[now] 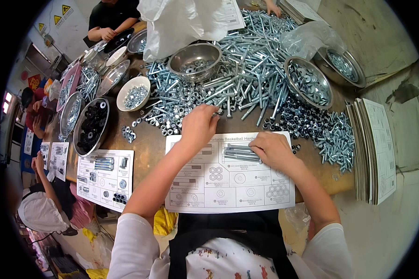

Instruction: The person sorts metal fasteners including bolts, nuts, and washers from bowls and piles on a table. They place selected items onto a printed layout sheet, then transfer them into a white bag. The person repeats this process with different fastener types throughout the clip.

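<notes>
Our right hand (273, 149) rested on the printed parts sheet (228, 195), fingers curled down on a small bundle of long bolts (239, 152) laid in one of its upper boxes. The bolts' long axis ran nearly level, from nine to three o'clock, with the hand closing over their three o'clock end. Our left hand (199, 126) reached away toward twelve o'clock, just past the sheet's far edge, its fingertips pinched at the near fringe of the loose pile of nuts and bolts (228, 79); whether it held a piece we could not tell. So the bundle lay under our right hand and at about four o'clock from our left, the right being plainly nearer.

The brown tabletop (149, 144) was crowded. A steel bowl of washers (194, 61) stood at twelve o'clock in the pile, another steel bowl (308, 82) at two o'clock, a white bowl of nuts (133, 93) at ten o'clock and a pan of black washers (91, 125) at nine. A stack of printed sheets (375, 149) lay at three o'clock. Other people worked along the far and left edges.
</notes>
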`<state>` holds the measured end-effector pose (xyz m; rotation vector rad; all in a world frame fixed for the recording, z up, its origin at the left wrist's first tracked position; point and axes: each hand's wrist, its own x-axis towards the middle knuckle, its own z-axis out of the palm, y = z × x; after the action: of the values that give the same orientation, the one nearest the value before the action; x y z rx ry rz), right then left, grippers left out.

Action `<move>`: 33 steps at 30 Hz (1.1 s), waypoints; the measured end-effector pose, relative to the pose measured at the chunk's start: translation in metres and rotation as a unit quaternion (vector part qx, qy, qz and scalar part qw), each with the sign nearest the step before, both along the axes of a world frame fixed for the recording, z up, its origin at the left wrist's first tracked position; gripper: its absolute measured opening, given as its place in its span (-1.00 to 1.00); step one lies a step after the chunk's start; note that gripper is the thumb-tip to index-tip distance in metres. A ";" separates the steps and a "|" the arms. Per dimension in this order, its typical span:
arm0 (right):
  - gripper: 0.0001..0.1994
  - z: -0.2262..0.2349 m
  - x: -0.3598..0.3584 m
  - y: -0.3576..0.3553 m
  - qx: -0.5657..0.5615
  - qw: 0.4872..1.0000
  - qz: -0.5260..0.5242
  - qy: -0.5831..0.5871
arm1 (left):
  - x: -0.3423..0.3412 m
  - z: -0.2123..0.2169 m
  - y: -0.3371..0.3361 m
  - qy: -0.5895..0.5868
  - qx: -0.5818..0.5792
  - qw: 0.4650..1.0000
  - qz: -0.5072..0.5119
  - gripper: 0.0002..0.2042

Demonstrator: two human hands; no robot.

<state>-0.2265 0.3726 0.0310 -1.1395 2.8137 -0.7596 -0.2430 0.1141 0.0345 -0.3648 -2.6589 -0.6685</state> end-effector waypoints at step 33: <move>-0.86 -0.001 -0.058 -0.028 -0.089 0.979 -0.170 0.071 | 0.052 -0.012 0.028 -0.151 0.057 0.981 -0.109 -0.83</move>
<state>-0.2847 0.3448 0.0295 -0.7609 3.1634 -1.0043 -0.1907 0.1418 0.0222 -0.5693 -2.8720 -1.0125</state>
